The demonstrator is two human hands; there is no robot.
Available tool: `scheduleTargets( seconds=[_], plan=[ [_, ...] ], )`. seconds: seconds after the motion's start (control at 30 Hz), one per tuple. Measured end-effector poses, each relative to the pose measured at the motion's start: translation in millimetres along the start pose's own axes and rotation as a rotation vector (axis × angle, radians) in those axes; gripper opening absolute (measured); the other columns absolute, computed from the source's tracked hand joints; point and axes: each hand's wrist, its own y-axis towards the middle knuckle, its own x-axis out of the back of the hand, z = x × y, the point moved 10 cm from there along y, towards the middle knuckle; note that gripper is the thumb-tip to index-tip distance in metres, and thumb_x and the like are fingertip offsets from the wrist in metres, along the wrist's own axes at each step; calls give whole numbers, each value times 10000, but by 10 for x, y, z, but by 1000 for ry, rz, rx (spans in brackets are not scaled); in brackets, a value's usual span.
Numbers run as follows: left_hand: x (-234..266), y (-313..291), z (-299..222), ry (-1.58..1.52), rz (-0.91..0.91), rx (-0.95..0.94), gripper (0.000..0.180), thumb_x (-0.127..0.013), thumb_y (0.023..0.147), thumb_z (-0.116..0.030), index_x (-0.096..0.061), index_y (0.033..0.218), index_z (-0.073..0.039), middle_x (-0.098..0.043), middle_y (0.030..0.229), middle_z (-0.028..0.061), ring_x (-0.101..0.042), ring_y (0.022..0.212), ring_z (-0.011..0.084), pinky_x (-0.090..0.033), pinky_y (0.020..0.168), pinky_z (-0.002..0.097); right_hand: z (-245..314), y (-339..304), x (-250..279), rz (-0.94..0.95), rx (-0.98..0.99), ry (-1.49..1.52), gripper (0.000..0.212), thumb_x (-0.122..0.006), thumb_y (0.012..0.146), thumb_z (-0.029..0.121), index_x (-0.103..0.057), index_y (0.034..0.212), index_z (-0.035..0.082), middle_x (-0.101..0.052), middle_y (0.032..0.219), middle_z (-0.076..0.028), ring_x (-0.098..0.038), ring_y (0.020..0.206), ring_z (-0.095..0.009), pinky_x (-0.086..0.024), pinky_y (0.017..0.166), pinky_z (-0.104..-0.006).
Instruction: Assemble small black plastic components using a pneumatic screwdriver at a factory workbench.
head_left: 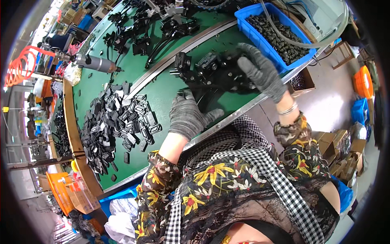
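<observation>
Driver [97,63], grey and tool-shaped, far left, tip pointing right. Pile of small black casings [122,118] near left on green tabletop [156,92]. Next, left hand [187,116], grey glove: fingertips at a dark part on the far side, thumb spread out to the right; can't tell whether it's clamped on anything. Black assemblies [208,63] sit middle of table, far and right of left hand, left of right hand; cluster's long axis runs roughly left-right, between the two. Right hand [262,73], grey glove, at cluster's right end, fingers extended far-left, blurred; looks loosely apart, contact unclear. Right hand seems nearer the cluster's right end, left hand nearer its near-left side. Blue bin [300,60] of small dark parts, far right, just beyond right hand.
</observation>
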Motion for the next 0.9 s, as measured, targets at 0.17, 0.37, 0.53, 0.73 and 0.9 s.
scheduleTargets(
  seconds=[0.17, 0.37, 0.53, 0.73, 0.9],
  plan=[
    [81, 4, 221, -150, 103, 89, 1005, -848, 644, -567, -443, 1364, 6, -498, 1321, 266, -596, 1121, 403, -492, 973, 415, 10, 18, -162, -58, -25, 132, 642, -729, 877, 340, -494, 1365, -4, -610, 1251, -190, -594, 1154, -277, -468, 996, -373],
    [697, -229, 10, 178, -287, -73, 1017, -872, 563, -524, -452, 1344, -27, -475, 1347, 187, -388, 1319, 382, -371, 1082, 482, 57, 2, -166, -132, 117, -122, 686, -732, 860, 373, -476, 1381, 8, -580, 1284, -211, -552, 1201, -343, -427, 1044, -420],
    [576, -29, -226, 353, -456, -307, 926, -802, 633, -571, -479, 1269, 20, -485, 1301, 205, -432, 1271, 372, -258, 1134, 537, 92, 178, -309, -32, 62, -235, 671, -679, 889, 426, -477, 1382, 18, -617, 1217, -234, -588, 1163, -354, -460, 990, -414],
    [265, 76, 78, 286, 66, -18, 924, -793, 687, -553, -433, 1297, 39, -558, 1254, 256, -522, 1213, 421, -278, 1135, 497, 19, -72, -288, -51, 15, -101, 573, -668, 900, 401, -561, 1308, 14, -661, 1136, -231, -633, 1090, -372, -487, 950, -404],
    [330, 40, 418, 255, -31, 114, 922, -860, 643, -505, -487, 1301, 23, -550, 1288, 235, -541, 1195, 408, -473, 990, 445, -13, -203, -506, 46, -171, 308, 506, -611, 970, 379, -566, 1297, -5, -662, 1030, -114, -611, 958, -159, -483, 900, -293]
  ],
)
